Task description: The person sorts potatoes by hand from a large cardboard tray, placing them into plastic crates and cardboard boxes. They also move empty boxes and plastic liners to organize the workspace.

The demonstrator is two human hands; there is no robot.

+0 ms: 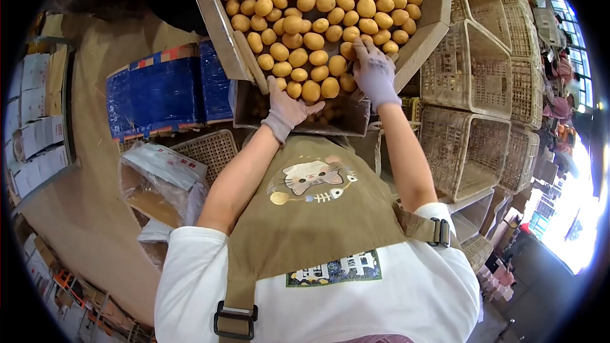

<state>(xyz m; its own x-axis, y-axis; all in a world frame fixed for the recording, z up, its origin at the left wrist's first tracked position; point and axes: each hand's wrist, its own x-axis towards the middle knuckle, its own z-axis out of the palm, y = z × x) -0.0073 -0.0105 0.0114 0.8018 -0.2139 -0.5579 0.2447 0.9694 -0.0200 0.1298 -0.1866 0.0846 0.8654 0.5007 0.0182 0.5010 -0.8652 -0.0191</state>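
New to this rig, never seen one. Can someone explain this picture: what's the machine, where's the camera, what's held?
There's no machine arm: a person does the work by hand. The single picture comes from a camera worn on their head, looking forward and down, so their apron fills the lower part.
At the top, a tray with raised sides carries many round yellow items, probably potatoes. Below its near edge sits a box with more inside.
Both hands look gloved. The left hand is at the near edge, thumb spread. The right hand reaches over the items at the right; whether it grips one isn't clear.
Plastic crates stand to the right, blue-wrapped goods to the left.
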